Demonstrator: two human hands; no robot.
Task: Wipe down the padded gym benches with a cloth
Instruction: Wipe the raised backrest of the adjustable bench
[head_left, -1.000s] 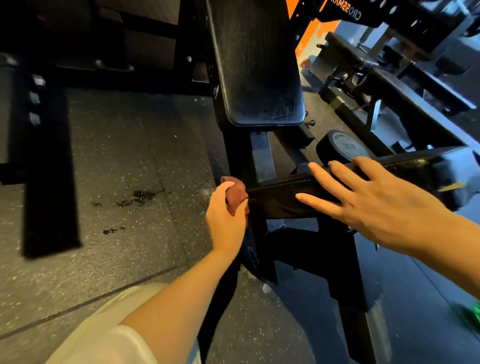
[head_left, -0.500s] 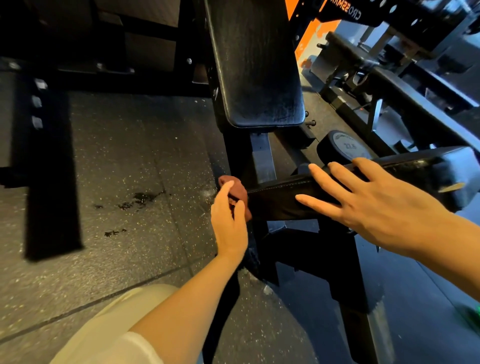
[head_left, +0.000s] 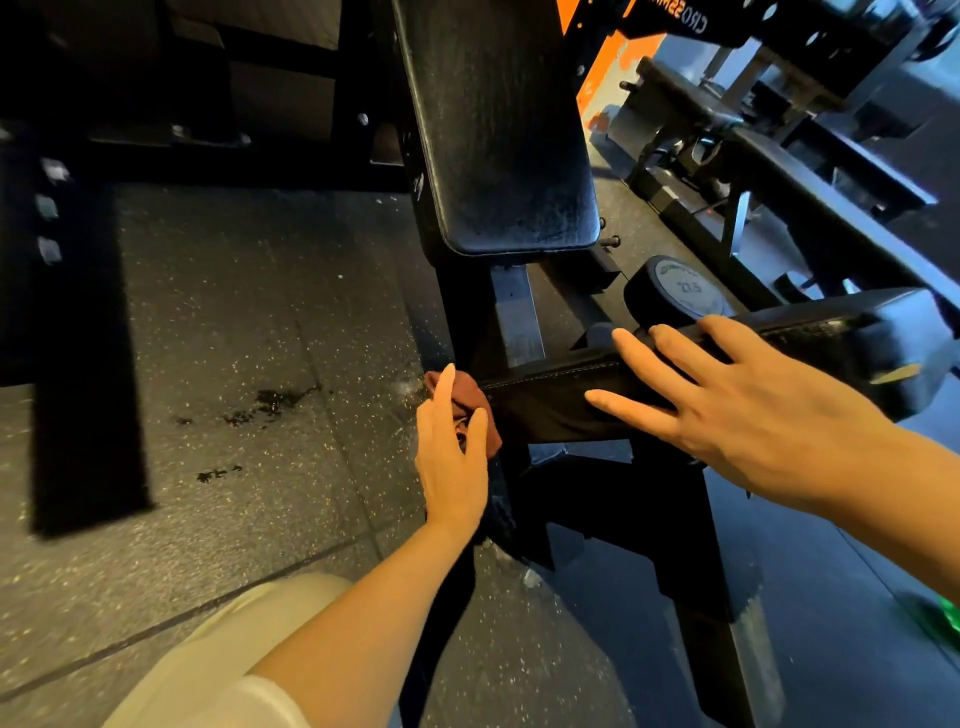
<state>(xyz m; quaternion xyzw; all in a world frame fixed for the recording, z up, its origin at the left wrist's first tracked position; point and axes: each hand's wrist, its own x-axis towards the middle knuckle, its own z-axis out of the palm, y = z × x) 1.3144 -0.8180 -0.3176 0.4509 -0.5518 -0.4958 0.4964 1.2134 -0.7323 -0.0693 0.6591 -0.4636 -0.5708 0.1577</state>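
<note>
Cloth (head_left: 465, 397) at seat pad (head_left: 571, 400) end, pad running left-right

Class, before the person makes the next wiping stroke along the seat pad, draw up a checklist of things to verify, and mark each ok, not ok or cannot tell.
1. Cloth held in left hand: ok.
2. Cloth touching the near end of the seat pad: ok.
3. Right hand flat on the pad, steadying it: ok.
4. Wiping path free: not ok, right hand lies on it.
5. Cloth damp enough: cannot tell.
6. Back pad already wiped: cannot tell.
</note>
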